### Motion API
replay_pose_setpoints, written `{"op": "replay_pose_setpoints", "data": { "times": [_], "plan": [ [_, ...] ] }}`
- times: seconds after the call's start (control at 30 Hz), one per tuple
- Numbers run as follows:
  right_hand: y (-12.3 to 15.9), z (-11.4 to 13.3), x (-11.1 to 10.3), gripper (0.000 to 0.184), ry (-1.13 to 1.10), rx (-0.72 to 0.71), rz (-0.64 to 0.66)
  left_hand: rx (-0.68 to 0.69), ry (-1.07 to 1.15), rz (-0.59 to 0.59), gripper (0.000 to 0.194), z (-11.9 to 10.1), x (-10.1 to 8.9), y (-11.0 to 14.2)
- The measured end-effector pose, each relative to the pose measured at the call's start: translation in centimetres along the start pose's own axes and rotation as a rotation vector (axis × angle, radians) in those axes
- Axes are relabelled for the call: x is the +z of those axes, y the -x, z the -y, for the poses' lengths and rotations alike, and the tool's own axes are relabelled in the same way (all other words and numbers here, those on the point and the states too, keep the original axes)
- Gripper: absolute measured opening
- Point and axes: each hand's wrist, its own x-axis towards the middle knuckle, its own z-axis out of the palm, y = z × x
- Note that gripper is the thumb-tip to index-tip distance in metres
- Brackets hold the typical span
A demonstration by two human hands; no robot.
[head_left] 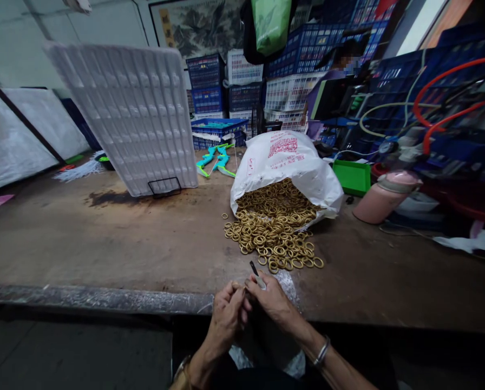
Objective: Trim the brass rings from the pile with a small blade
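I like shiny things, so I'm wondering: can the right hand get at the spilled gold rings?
Probably yes. The right hand is close to the spilled gold rings, with nothing seen standing between them, though it holds a small dark-tipped tool.

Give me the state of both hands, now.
Left hand: fingers pinched together; what they grip is too small to tell.
Right hand: closed around a slim, dark-tipped tool, fingertips close to the left hand's.
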Motion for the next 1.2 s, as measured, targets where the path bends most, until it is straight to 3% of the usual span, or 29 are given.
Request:
{"op": "replay_pose_setpoints", "data": {
  "times": [0.13,0.3,0.5,0.57,0.7,1.03,1.2],
  "plan": [
    [0.2,-0.1,0.0,0.019,-0.035,-0.007,0.042,-0.029,0.125,0.083,0.038,0.2,-0.3,0.0],
    [-0.1,-0.4,-0.2,0.02,-0.072,0.033,0.069,-0.016,0.157,0.09,0.037,0.3,-0.2,0.1],
    [0.7,-0.3,-1.0,0.018,0.364,-0.163,-0.028,-0.036,0.152,0.04,0.037,0.3,-0.4,0.1],
    [1.4,-0.5,-1.1,0.016,0.539,-0.244,-0.002,-0.034,0.138,0.028,0.037,0.2,-0.4,0.1],
    [2.1,-0.7,-0.8,0.029,0.726,-0.299,0.061,-0.019,0.098,0.017,0.042,-0.4,-0.2,0.3],
    [1.9,-0.8,-0.4,0.03,0.774,-0.3,0.011,0.031,0.015,0.03,0.04,-0.1,-0.4,0.2],
    [1.8,-0.6,-0.5,0.028,0.788,-0.209,0.052,0.061,-0.012,0.033,0.04,0.6,-0.4,0.2]
  ]
}}
